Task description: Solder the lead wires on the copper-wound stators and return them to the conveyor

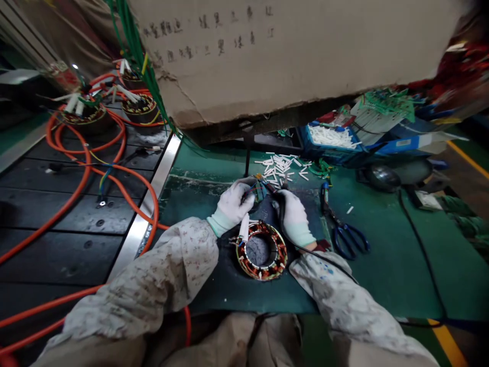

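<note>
The stator [262,251] lies on the green mat [382,255] just before both gloved hands. The left hand [234,201] pinches its lead wires [258,189]; the right hand [293,214] is closed around a black-corded tool [281,200]. The stator is probably heavy and rigid, its windings fragile: grip the outer rim. Handwriting on the cardboard [290,51] is illegible.

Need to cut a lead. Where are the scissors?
Head view: the scissors lie on the green mat, just right of the right hand and the stator.
</note>
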Demonstrator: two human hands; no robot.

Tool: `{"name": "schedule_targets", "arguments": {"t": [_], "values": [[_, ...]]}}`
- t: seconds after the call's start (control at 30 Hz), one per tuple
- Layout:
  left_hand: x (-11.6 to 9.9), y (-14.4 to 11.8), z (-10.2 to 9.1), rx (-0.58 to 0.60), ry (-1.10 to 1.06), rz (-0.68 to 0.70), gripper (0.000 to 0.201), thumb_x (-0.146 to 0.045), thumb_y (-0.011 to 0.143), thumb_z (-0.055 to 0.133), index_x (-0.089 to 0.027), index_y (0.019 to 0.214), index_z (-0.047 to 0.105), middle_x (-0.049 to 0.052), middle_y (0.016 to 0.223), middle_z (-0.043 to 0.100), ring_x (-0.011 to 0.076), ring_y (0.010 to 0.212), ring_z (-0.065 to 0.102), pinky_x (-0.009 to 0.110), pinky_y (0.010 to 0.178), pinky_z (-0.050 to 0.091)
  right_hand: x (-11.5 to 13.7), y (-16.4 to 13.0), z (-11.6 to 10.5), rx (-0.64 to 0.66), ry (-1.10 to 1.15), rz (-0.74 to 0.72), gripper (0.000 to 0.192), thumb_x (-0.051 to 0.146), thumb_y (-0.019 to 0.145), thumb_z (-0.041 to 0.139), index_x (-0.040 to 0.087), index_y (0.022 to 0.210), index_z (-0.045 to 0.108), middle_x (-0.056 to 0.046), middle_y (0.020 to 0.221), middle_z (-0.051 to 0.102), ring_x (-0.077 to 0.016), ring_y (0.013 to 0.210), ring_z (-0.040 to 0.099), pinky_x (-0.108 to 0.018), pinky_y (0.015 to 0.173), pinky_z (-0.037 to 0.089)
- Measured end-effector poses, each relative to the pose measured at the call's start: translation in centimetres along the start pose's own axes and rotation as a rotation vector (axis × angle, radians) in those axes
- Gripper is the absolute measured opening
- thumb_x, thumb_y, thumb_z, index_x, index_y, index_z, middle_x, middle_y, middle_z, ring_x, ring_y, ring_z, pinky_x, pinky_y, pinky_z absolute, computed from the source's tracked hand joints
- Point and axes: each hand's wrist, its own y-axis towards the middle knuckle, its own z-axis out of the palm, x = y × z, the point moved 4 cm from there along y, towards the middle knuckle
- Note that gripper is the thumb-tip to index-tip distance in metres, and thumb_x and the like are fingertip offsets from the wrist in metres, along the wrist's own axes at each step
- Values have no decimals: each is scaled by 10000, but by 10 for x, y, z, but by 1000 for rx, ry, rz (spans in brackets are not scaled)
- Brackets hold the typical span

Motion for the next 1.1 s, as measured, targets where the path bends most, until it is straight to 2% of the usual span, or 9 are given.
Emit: {"name": "schedule_targets", "arguments": {"t": [0.07,0.23,0.3,0.47,0.63,0.77,0.9,1.0,1.1], "values": [[0,0,-1,11,1,-14,51,-256,943,512,-210,955,529,109,1219,692,190,1104,686,326,942,560,-11,0,6,36,11,-57,263,246,861,474,211,1071,628,-105,1066,707,-255,987,664,-458,934,537],[2,3,-2,59,-13,-52,70,-274,941,495,-208,946,519,115,1220,702,197,1142,680,347,968,557,-5,-30,-28,-340,145,-29,225,349,881,585,232,1071,564,-42,1005,710,-194,889,690,-359,863,557],[3,3,-2,81,-6,-75,94,-296,940,496,-207,951,522,117,1211,709,202,1145,683,357,969,560,7,-45,-40,-407,136,-75,204,344,878,615,245,1048,563,-23,976,712,-173,841,701,-311,808,564],[5,2,-1,43,-26,-23,151,-343,941,498,-200,987,520,140,1210,709,220,1147,690,379,955,570,26,-67,-41,-288,72,-383,196,161,891,538,260,1048,599,1,943,729,-152,819,715,-276,771,581],[6,0,1,47,-2,11,120,-329,948,486,-210,960,493,149,1229,700,224,1163,685,389,950,573,14,-89,-50,-193,36,-494,262,99,860,517,267,1036,613,-1,942,730,-179,896,715,-320,820,592],[1,0,3,23,14,88,73,-289,939,492,-217,938,481,141,1233,693,216,1184,670,378,957,564,1,-70,-69,-384,-90,-331,299,184,877,583,254,1166,611,-39,978,709,-204,859,695,-352,804,569],[-3,0,3,-5,36,108,71,-279,932,509,-217,914,479,134,1210,693,208,1167,673,357,948,558,16,-43,-72,-472,-127,-179,563,357,834,711,220,1358,559,-115,1081,672,-286,959,657,-479,911,513],[-4,0,5,12,44,117,86,-296,938,501,-217,911,483,130,1212,690,205,1185,664,348,953,555,39,-52,-72,-604,-15,-305,318,349,861,697,253,1162,663,-57,914,672,-231,841,640,-478,938,470],[-3,-1,6,36,48,74,138,-348,948,505,-219,902,488,128,1236,681,212,1204,653,360,969,551,49,-69,-69,-569,118,-422,142,356,893,630,297,1011,681,9,745,594,-159,674,569,-416,845,459]]}}
